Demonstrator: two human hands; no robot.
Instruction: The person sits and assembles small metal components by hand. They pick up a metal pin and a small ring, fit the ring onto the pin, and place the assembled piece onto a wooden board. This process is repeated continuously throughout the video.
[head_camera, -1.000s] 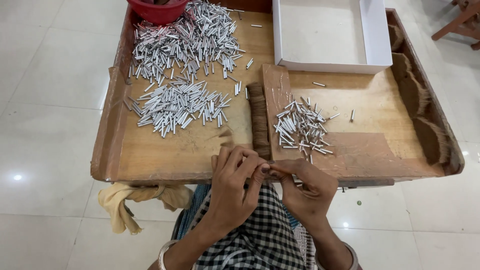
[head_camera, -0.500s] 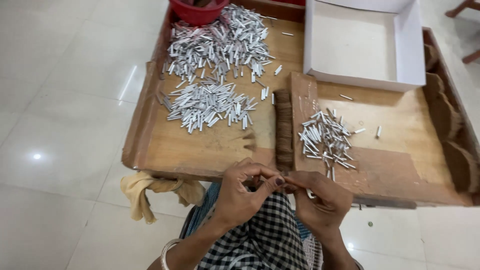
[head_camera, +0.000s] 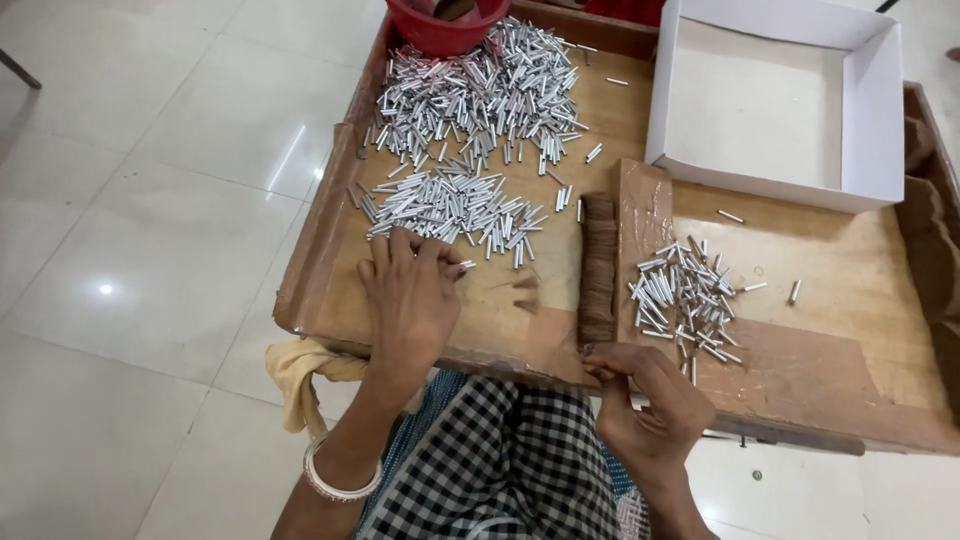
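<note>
My left hand lies palm down on the wooden tray, its fingertips at the near edge of a heap of small silver tubes. My right hand is at the tray's front edge with curled fingers, pinching something small and dark that I cannot make out. Just beyond the right hand's fingers stands a stack of thin brown pieces. A smaller heap of silver tubes lies to the right of that stack.
A larger pile of silver tubes fills the tray's far left, next to a red bowl. An empty white box sits at the far right. Brown stacks line the right rim. A yellow cloth hangs below the tray.
My hands were together over my lap. The left hand has since reached forward onto the tray to the near tube heap, and the right hand has stayed near the front edge.
</note>
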